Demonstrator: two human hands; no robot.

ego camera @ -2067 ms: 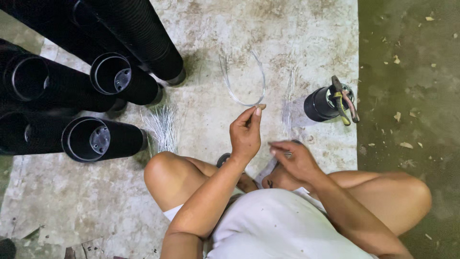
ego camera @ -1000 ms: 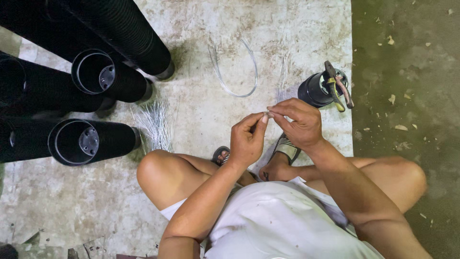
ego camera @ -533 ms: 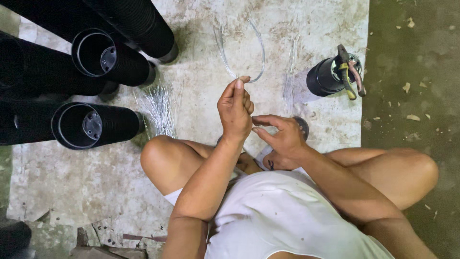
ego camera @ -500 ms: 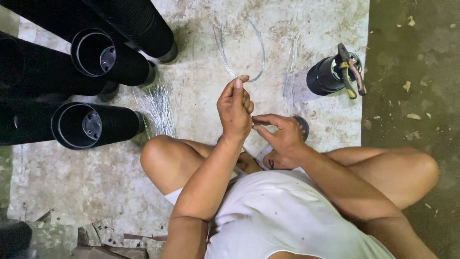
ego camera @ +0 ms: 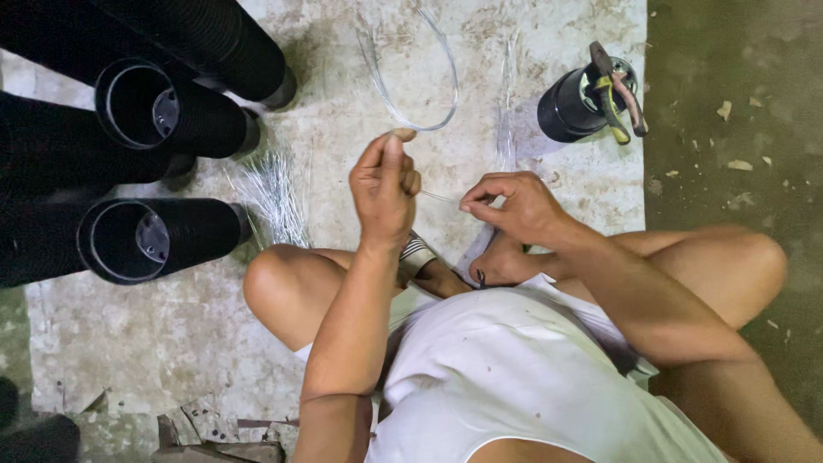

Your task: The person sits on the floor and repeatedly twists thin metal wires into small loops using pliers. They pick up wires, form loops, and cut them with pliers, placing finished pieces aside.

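A thin, pale wire stretches between both hands above the person's crossed legs: the left hand is curled closed around one end and the right hand pinches the other. Black ribbed tubes lie on the concrete floor at the left.

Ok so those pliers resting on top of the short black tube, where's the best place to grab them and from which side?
Probably by the two handles: on the pliers, the yellow and reddish grips splay out over the rim of the short black tube, nearer the right hand. Come from above and that side; the head lies across the tube's opening and offers less to hold.
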